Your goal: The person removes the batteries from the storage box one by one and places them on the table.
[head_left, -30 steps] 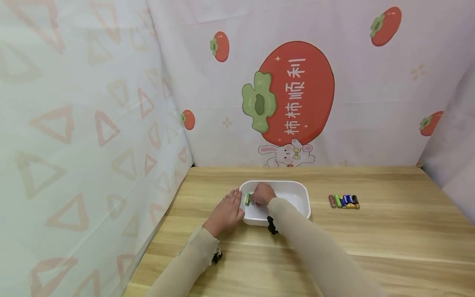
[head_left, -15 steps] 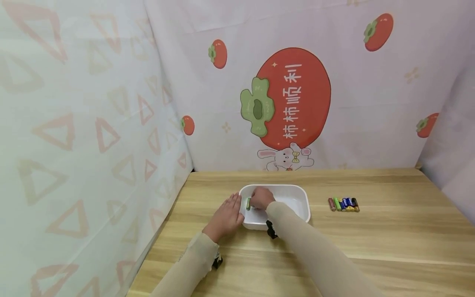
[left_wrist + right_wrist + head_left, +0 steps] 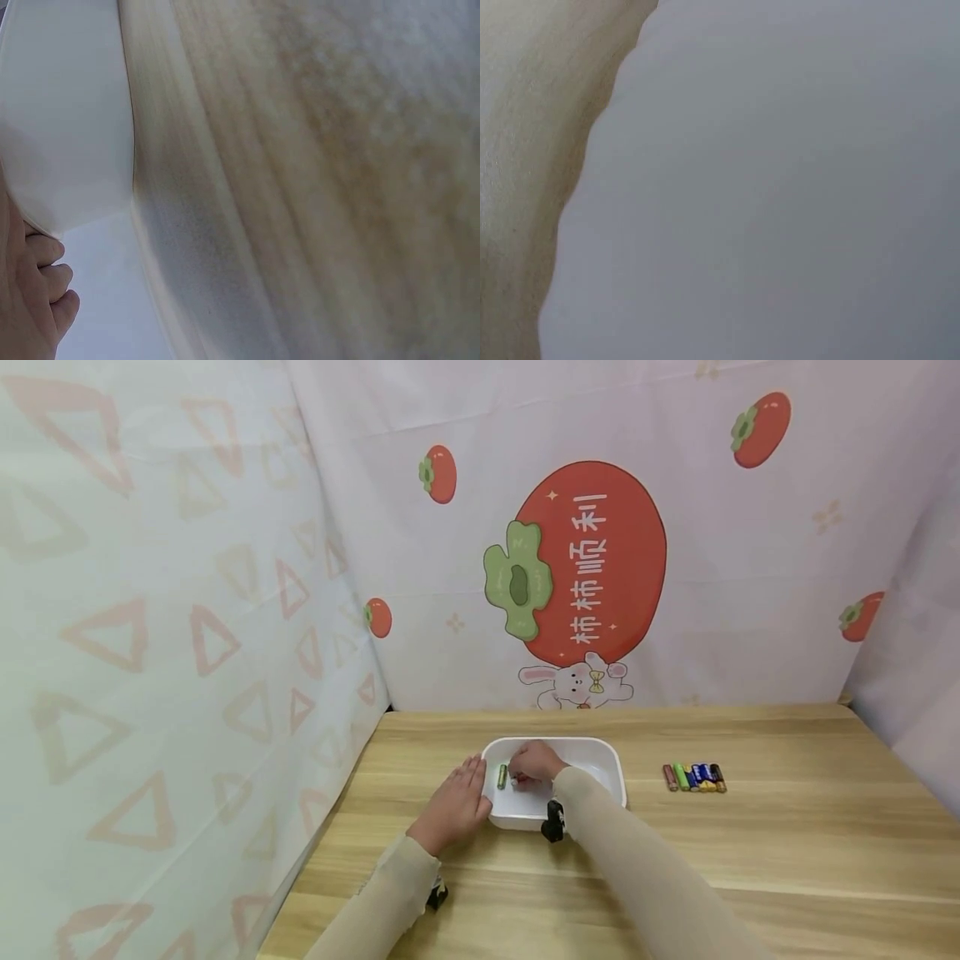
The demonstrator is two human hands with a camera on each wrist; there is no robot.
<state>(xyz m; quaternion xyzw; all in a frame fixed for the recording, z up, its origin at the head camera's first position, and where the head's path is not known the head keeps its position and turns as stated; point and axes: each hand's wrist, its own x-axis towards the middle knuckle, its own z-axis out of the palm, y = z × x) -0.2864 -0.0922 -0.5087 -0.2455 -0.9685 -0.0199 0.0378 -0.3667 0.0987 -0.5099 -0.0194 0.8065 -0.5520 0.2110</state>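
In the head view, a white tray (image 3: pixel 613 774) stands on the wooden table. My left hand (image 3: pixel 453 806) lies along its left side, fingers straight and touching the wall. Over the tray's left part, my right hand (image 3: pixel 537 762) pinches a small object with a pale end and reddish side, apparently a battery (image 3: pixel 516 782); the fingers hide most of it. Just left of those fingertips, a green battery (image 3: pixel 502 777) lies on the tray floor. The left wrist view catches some fingers (image 3: pixel 56 281) against the tray wall. White surface fills most of the right wrist view.
Right of the tray, several batteries (image 3: pixel 694 777) in red, green, blue and black lie side by side in a row on the table (image 3: pixel 787 852). A printed cloth (image 3: pixel 712 652) hangs behind the table, and another cloth (image 3: pixel 187 710) stands along its left.
My right hand has shifted slightly right, away from the green battery, and more of the pinched object shows. My left hand stays at the tray. The whole head view has dropped a little.
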